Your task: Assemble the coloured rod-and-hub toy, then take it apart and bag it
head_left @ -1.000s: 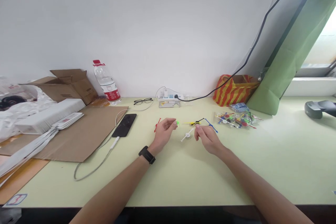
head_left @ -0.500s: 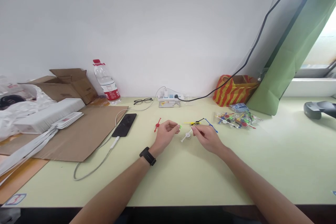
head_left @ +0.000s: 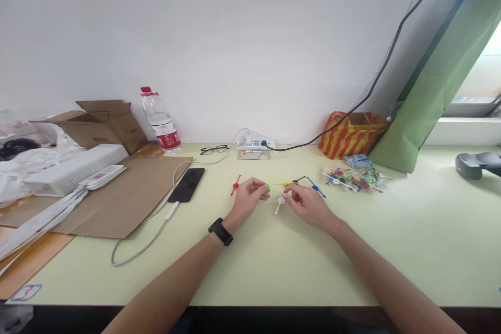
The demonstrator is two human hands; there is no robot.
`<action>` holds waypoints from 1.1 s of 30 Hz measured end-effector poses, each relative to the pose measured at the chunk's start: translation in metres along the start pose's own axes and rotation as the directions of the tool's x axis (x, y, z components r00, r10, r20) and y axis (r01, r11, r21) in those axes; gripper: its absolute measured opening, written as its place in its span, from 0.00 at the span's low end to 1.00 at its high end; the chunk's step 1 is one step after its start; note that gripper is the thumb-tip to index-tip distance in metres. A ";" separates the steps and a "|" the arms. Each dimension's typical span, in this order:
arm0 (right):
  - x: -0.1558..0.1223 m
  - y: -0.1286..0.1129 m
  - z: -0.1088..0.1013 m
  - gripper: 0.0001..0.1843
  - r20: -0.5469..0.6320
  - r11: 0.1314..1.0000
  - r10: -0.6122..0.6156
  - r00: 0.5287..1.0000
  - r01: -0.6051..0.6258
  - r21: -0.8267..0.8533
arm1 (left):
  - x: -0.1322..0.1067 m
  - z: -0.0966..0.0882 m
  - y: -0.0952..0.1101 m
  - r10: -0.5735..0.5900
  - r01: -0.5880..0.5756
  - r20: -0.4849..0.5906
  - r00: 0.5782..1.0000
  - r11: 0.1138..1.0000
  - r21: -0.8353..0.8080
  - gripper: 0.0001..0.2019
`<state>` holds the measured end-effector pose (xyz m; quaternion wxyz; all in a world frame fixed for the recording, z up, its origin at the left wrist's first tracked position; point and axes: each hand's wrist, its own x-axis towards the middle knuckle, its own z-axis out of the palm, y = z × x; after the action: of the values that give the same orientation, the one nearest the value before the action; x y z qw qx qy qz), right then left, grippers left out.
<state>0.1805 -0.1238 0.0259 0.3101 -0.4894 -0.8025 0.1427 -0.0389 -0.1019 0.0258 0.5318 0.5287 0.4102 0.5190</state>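
Observation:
My left hand (head_left: 250, 197) is closed in a pinch on a small bright green plastic piece (head_left: 270, 188); the fingers hide most of it. My right hand (head_left: 307, 202) is closed, thumb and forefinger at the upper end of a white plastic spinner arrow (head_left: 281, 201) with a round hub. The white arrow slants downward over the table. Just left of my left hand lies a red spinner arrow (head_left: 235, 186). Behind my right hand are a yellow arrow (head_left: 287, 183), partly hidden, a black one (head_left: 296, 181) and a blue one (head_left: 315, 187).
Clear bags of coloured arrows (head_left: 354, 179) lie to the right, before a striped bag (head_left: 338, 138). A phone (head_left: 187, 185) on a cable, glasses (head_left: 214, 150), a power strip (head_left: 254, 144) and a bottle (head_left: 162, 128) stand or lie left and back. Flat cardboard (head_left: 133, 203) covers the left.
The white arrow has swung steeper, its lower end now closer to my right hand. My right fingertips have shifted slightly left and down. My left hand keeps the green piece almost in place.

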 end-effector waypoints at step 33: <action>0.009 0.085 -0.003 0.32 -0.083 0.947 0.297 0.951 -0.304 -0.101 | 0.026 -0.051 -0.009 0.238 0.024 -0.116 0.964 0.359 0.933 0.28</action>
<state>0.2388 -0.0757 -0.0136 0.2833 -0.6272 -0.7144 0.1264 -0.0851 -0.0684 0.0148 0.0549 0.6971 0.6537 0.2893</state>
